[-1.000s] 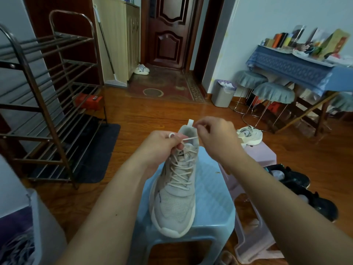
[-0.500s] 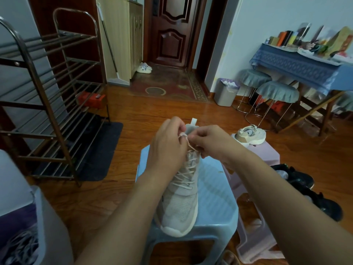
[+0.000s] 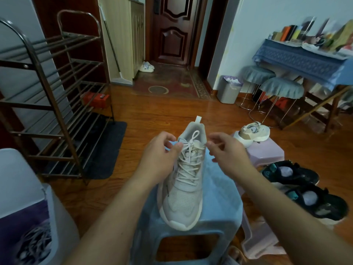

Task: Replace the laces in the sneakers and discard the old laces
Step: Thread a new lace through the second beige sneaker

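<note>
A beige sneaker point(image 3: 183, 197) stands on a light blue plastic stool point(image 3: 219, 203), toe towards me, laced with a cream lace point(image 3: 188, 165). My left hand point(image 3: 160, 157) pinches the lace at the left side of the top eyelets. On the right side my right hand point(image 3: 227, 152) pinches the other strand between thumb and fingertips. One loop of lace stands up over the tongue between the two hands. The second beige sneaker point(image 3: 252, 133) lies on a pink stool point(image 3: 267, 152) to the right.
A white bin point(image 3: 28, 226) at the lower left holds a tangle of laces. A metal shoe rack point(image 3: 53, 104) stands to the left. Two black sneakers point(image 3: 305, 188) lie on the wooden floor at right. A grey waste bin point(image 3: 229, 90) stands by the far wall.
My hands were close together over the tongue; now they have moved apart to either side of the collar, and a lace loop shows between them.
</note>
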{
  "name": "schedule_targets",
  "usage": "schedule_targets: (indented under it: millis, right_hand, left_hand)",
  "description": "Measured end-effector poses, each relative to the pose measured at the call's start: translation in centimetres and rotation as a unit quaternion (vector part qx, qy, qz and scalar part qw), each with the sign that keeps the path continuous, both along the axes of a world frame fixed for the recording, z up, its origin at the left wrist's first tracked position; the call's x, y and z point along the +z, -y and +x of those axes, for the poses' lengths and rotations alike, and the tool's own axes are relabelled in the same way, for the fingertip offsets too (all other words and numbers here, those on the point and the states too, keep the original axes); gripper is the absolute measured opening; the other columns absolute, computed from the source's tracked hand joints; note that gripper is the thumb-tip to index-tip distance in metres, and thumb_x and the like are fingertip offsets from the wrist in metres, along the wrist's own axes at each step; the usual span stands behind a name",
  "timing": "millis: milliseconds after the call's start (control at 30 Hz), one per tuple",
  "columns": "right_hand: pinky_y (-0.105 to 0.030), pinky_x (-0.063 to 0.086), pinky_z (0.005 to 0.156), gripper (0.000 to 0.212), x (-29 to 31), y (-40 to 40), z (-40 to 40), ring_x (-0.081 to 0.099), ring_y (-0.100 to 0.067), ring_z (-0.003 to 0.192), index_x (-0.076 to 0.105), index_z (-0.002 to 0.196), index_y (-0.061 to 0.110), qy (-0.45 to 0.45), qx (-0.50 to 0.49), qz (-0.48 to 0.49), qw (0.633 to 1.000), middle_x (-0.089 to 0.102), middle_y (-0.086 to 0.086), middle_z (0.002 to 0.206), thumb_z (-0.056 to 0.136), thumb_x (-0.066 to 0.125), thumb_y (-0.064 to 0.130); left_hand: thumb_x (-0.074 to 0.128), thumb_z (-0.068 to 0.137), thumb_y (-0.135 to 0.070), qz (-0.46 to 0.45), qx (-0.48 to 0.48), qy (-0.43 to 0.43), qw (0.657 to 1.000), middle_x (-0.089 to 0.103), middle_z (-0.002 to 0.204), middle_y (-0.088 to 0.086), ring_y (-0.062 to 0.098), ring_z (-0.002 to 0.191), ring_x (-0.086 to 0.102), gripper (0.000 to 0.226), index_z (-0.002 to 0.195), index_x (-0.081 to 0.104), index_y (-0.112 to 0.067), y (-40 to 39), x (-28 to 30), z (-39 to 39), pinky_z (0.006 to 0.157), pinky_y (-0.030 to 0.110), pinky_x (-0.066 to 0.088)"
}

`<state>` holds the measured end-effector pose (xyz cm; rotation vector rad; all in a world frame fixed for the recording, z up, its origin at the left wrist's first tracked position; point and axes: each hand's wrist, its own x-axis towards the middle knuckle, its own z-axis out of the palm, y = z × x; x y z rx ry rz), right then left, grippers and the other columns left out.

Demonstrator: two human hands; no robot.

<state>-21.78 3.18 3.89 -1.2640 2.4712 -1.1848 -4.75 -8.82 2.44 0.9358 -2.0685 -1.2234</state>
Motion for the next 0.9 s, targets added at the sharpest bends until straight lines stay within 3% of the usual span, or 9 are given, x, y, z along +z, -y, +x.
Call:
schedule_targets:
  millis: [100, 167, 333, 400, 500, 633, 700, 800, 900]
  right_hand:
    - [-0.047, 0.061, 0.084, 0.022, -1.7, -0.3, 3.3, 0.069, -0.017, 0.092, 0.062, 0.116, 0.023, 0.266, -0.065, -0.025, 0.961, 0.068, 0.003, 0.106, 0.096, 0.064, 0.032]
    - [-0.051, 0.059, 0.089, 0.016, -2.2, -0.1, 4.0, 0.069, -0.020, 0.095, 0.067, 0.106, 0.022, 0.329, -0.071, -0.014, 0.942, 0.072, -0.003, 0.102, 0.094, 0.061, 0.030]
    - [-0.044, 0.060, 0.085, 0.018, -1.9, 0.4, 4.3, 0.072, -0.009, 0.085, 0.075, 0.097, 0.025, 0.242, -0.048, -0.009, 0.969, 0.076, 0.009, 0.085, 0.085, 0.068, 0.036]
    - [-0.042, 0.059, 0.080, 0.020, -2.1, 0.6, 4.2, 0.070, -0.009, 0.081, 0.076, 0.092, 0.025, 0.169, -0.066, 0.010, 0.983, 0.075, 0.008, 0.081, 0.084, 0.070, 0.042]
    - [-0.040, 0.058, 0.072, 0.030, -2.4, 0.9, 4.2, 0.068, -0.011, 0.076, 0.075, 0.082, 0.022, 0.134, -0.066, 0.015, 0.989, 0.073, 0.006, 0.074, 0.082, 0.068, 0.051]
    - [-0.035, 0.044, 0.057, 0.035, -2.5, 0.9, 4.3, 0.057, -0.016, 0.060, 0.065, 0.066, 0.011, 0.082, -0.093, 0.012, 0.992, 0.064, -0.002, 0.061, 0.088, 0.060, 0.038]
    - [-0.034, 0.038, 0.054, 0.034, -2.4, 1.0, 4.5, 0.052, -0.018, 0.056, 0.059, 0.062, 0.009, 0.051, -0.103, 0.013, 0.993, 0.059, -0.002, 0.058, 0.089, 0.055, 0.029]
    - [-0.037, 0.041, 0.054, 0.033, -2.5, 0.8, 3.8, 0.049, -0.018, 0.054, 0.056, 0.061, 0.007, 0.085, -0.098, 0.010, 0.992, 0.056, -0.003, 0.057, 0.089, 0.054, 0.025]
    - [-0.042, 0.062, 0.077, 0.020, -2.8, -0.6, 2.9, 0.072, -0.014, 0.078, 0.074, 0.088, 0.018, 0.247, -0.050, -0.029, 0.967, 0.075, 0.006, 0.081, 0.088, 0.065, 0.036]
  left_hand:
    - [0.057, 0.102, -0.031, 0.114, 0.019, 0.009, 0.993, 0.068, 0.106, -0.004, 0.016, 0.091, 0.066, 0.010, 0.107, 0.064, -0.026, 0.0, -1.5, -0.6, 0.078, 0.039, 0.058]
    - [0.058, 0.099, -0.031, 0.143, 0.026, 0.018, 0.989, 0.070, 0.099, -0.005, 0.017, 0.089, 0.068, 0.009, 0.100, 0.066, -0.027, -0.1, -2.0, -0.8, 0.085, 0.045, 0.060]
    - [0.064, 0.091, -0.042, 0.064, 0.045, 0.079, 0.994, 0.067, 0.091, -0.002, 0.018, 0.079, 0.064, 0.022, 0.093, 0.059, -0.021, -1.1, -1.2, -1.5, 0.065, 0.035, 0.048]
    - [0.065, 0.087, -0.050, 0.045, 0.051, 0.096, 0.993, 0.064, 0.092, 0.001, 0.020, 0.079, 0.061, 0.031, 0.091, 0.055, -0.020, -1.3, -1.0, -1.9, 0.063, 0.035, 0.045]
    - [0.063, 0.084, -0.061, 0.018, 0.059, 0.127, 0.990, 0.059, 0.094, -0.003, 0.017, 0.081, 0.058, 0.041, 0.090, 0.052, -0.023, -1.4, -0.7, -2.5, 0.065, 0.035, 0.044]
    - [0.062, 0.091, -0.051, -0.071, 0.075, 0.177, 0.979, 0.063, 0.082, -0.005, 0.015, 0.075, 0.058, 0.031, 0.087, 0.058, -0.020, -1.7, 0.1, -2.3, 0.056, 0.034, 0.041]
    - [0.062, 0.090, -0.040, -0.117, 0.091, 0.169, 0.975, 0.062, 0.065, 0.000, 0.019, 0.063, 0.058, 0.034, 0.071, 0.062, -0.012, -1.7, 0.5, -1.8, 0.053, 0.035, 0.042]
    - [0.058, 0.094, -0.034, -0.147, 0.088, 0.162, 0.972, 0.053, 0.055, 0.001, 0.019, 0.053, 0.050, 0.043, 0.057, 0.051, -0.012, -2.0, 0.6, -1.5, 0.051, 0.035, 0.039]
    - [0.058, 0.099, -0.045, -0.054, 0.049, 0.113, 0.991, 0.070, 0.082, -0.014, 0.005, 0.079, 0.064, 0.030, 0.083, 0.073, -0.024, -1.9, -0.2, -0.5, 0.070, 0.031, 0.054]
